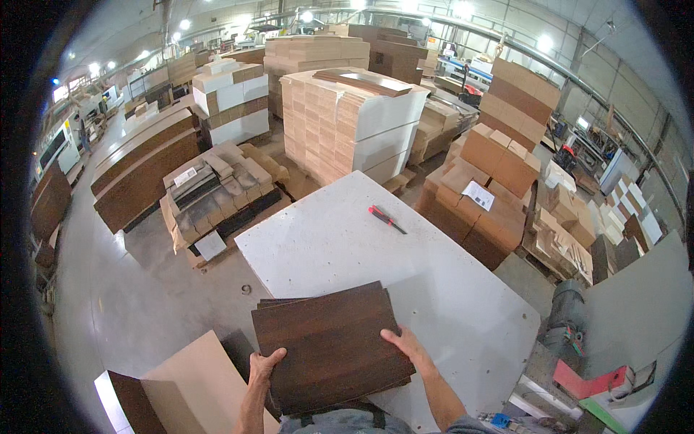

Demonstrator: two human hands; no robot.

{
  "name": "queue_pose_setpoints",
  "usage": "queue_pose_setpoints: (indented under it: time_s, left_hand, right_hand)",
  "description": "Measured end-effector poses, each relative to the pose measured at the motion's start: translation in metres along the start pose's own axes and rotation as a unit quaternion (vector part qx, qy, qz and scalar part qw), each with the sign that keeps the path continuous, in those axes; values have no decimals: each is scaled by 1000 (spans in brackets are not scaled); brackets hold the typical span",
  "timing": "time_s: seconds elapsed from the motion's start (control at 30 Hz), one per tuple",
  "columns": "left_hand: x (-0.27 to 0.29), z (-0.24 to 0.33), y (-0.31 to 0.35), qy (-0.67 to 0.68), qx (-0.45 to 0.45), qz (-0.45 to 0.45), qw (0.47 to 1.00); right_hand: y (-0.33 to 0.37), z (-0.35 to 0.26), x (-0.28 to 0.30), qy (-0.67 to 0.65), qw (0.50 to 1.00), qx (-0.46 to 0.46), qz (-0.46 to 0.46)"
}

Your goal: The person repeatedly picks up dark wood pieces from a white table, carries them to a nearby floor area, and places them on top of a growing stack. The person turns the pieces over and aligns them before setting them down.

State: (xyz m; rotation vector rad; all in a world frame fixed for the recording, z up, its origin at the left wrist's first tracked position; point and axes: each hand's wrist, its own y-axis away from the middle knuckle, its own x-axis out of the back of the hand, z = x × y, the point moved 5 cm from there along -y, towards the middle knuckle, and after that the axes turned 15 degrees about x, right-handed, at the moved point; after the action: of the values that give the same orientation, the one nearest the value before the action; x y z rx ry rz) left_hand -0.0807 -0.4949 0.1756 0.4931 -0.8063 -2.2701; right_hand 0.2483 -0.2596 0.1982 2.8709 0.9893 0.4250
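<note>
A dark brown wood-grain panel [329,347] lies in front of me, on top of other dark panels whose edges stick out askew. My left hand [266,363] grips its left edge, thumb on the upper face. At the opposite edge, my right hand [406,345] holds on the same way, its thumb also on top. The fingers of both hands are mostly hidden below the edges. Whether the top panel is raised off the others I cannot tell. Beyond the panels, on the white tabletop [325,239], rests a red-and-black-handled tool [387,218] with a dark narrow tip.
An open cardboard piece [202,383] stands low at my left. Pallets of brown boards [220,192] and a tall stack of light boards [322,126] stand beyond the table. Brown stacks [473,206] rise at the right, near a grey motor [565,311] and a red bracket [593,380].
</note>
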Motion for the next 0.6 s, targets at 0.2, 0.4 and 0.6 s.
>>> queue_pose_setpoints:
  time_s: [0.2,0.4,0.6]
  left_hand:
    - [-47,58,25,-73,-168,-67,981]
    - [-112,89,15,-151,-274,-171,934]
    - [-169,49,-9,-204,-204,-209,934]
  right_hand:
    - [23,21,50,-79,977,129,149]
    - [81,-2,103,-61,921,295,247]
    - [135,43,133,-82,902,293,307]
